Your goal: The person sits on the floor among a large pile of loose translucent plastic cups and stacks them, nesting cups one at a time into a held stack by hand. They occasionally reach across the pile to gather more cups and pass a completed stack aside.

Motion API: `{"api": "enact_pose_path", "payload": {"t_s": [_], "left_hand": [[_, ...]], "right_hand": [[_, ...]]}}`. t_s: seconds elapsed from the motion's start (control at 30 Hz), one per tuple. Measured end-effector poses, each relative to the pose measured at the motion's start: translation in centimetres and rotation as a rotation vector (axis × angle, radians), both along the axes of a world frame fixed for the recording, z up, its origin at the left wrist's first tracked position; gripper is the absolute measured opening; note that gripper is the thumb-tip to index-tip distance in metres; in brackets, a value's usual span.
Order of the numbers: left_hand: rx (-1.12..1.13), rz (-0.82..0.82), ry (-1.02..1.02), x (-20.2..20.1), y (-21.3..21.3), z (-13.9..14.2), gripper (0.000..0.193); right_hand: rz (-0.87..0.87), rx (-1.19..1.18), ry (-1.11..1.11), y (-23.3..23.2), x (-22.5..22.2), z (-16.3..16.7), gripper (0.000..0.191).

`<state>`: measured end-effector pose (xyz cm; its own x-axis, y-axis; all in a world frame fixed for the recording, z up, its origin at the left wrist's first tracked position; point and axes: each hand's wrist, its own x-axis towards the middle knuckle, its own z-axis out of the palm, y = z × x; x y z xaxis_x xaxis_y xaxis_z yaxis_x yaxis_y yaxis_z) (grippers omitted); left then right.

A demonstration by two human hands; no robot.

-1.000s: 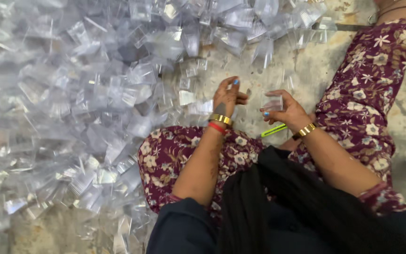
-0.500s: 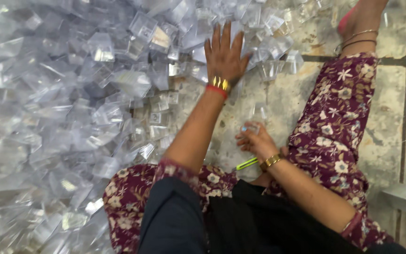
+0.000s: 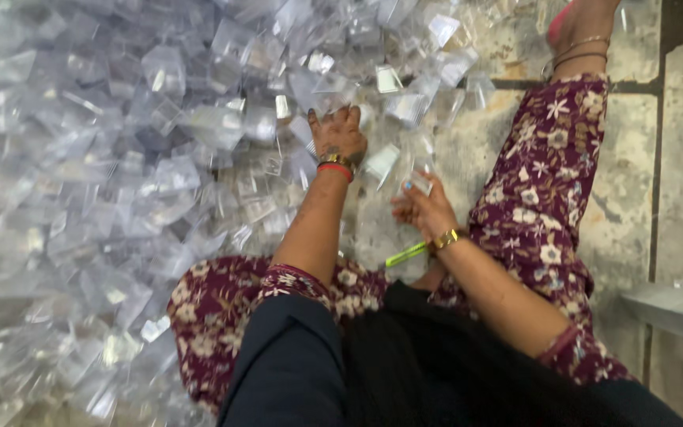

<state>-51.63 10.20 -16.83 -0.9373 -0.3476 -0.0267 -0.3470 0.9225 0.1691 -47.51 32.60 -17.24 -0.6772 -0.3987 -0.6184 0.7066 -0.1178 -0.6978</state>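
Note:
A big heap of small clear plastic pieces [image 3: 120,174] covers the floor in front of me. My left hand [image 3: 338,134] reaches into the heap's near edge, fingers curled down over some of the clear pieces. My right hand [image 3: 422,207] stays closer to my lap and pinches one small clear plastic piece [image 3: 420,183] between its fingertips. Both wrists wear bangles. A thin yellow-green stick [image 3: 406,254] lies on the floor just under my right wrist.
I sit on a mottled stone floor [image 3: 626,198] with my legs in maroon floral trousers [image 3: 539,198] stretched out to the right, foot at the top. A grey flat object [image 3: 673,308] lies at the right edge.
My left hand stretched far out over the heap with spread fingers, then pulled back a little and curled onto the pieces. The right hand kept hold of its small clear piece.

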Motion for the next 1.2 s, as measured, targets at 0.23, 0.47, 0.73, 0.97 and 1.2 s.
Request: {"api": "enact_pose_path", "payload": {"t_s": [0.23, 0.47, 0.73, 0.97, 1.2], "left_hand": [[0.319, 0.039, 0.007, 10.8, -1.8, 1.0, 0.056], [1.345, 0.205, 0.4, 18.3, -1.3, 1.3, 0.047], [1.286, -0.098, 0.058, 17.1, -2.0, 1.1, 0.073], [1.549, -0.042, 0.121, 13.1, -4.0, 0.0, 0.091], [1.738, 0.023, 0.226, 12.6, -4.4, -0.8, 0.077]], "right_hand": [[-0.004, -0.181, 0.129, 2.7, 3.7, -1.0, 0.063], [0.184, -0.208, 0.325, 3.3, 5.0, -1.3, 0.054], [0.645, -0.038, 0.471, -1.3, 5.0, 0.4, 0.063], [0.596, 0.037, 0.563, -3.7, 1.5, 1.0, 0.06], [0.527, 0.035, 0.611, -5.2, 0.4, 0.4, 0.057]]}}
